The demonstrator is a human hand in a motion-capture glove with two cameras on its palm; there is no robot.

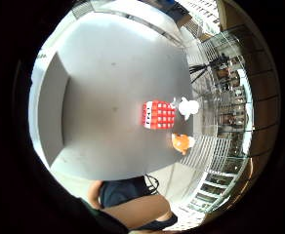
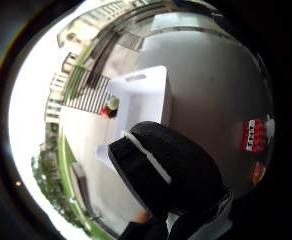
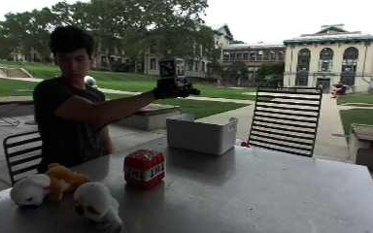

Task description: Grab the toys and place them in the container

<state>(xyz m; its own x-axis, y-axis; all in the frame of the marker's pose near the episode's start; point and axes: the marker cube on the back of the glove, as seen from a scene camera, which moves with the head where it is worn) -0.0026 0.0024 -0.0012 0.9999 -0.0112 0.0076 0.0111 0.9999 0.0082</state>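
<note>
On the grey table (image 3: pixel 270 194), an orange-and-white plush (image 3: pixel 44 185) and a white plush (image 3: pixel 98 204) lie left of the red TNT block (image 3: pixel 144 168). The gloved right hand (image 3: pixel 174 88), fingers curled and empty, hangs high above the white container (image 3: pixel 200 134).

Person (image 3: pixel 70 116) behind the table (image 3: pixel 251 194): dark short-sleeved T-shirt, forearms bare. Right hand (image 3: pixel 172 89) in a black glove; thumb-side palm view shows a thin white strip across its black fabric.
</note>
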